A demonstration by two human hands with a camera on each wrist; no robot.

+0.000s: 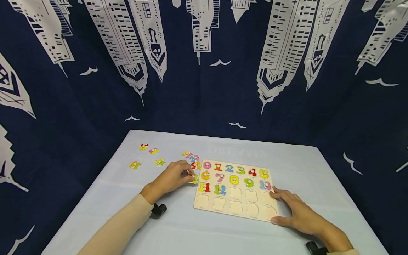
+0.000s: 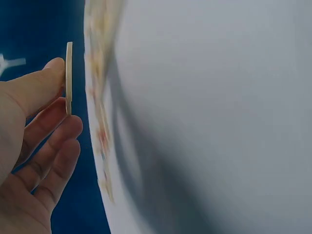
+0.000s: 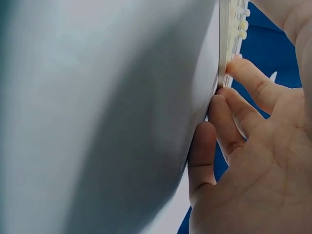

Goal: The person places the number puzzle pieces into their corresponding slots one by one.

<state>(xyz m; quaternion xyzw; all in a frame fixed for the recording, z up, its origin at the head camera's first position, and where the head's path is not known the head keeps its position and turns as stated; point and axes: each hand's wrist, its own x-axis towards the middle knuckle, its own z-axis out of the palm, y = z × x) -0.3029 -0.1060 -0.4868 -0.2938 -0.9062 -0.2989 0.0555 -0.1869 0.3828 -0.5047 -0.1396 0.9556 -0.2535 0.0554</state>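
This is looking like a staged recording booth rather than a home. A navy skyscraper-print curtain (image 1: 204, 71) is hanging around a table (image 1: 178, 230) wearing a pale cloth.

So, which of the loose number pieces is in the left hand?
The yellow-green piece at the board's left edge: the left hand pinches it. The other loose pieces lie untouched farther back on the table.

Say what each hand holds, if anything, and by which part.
The left hand pinches a flat number piece by its edge. The right hand holds nothing; it rests against the puzzle board at its right edge.
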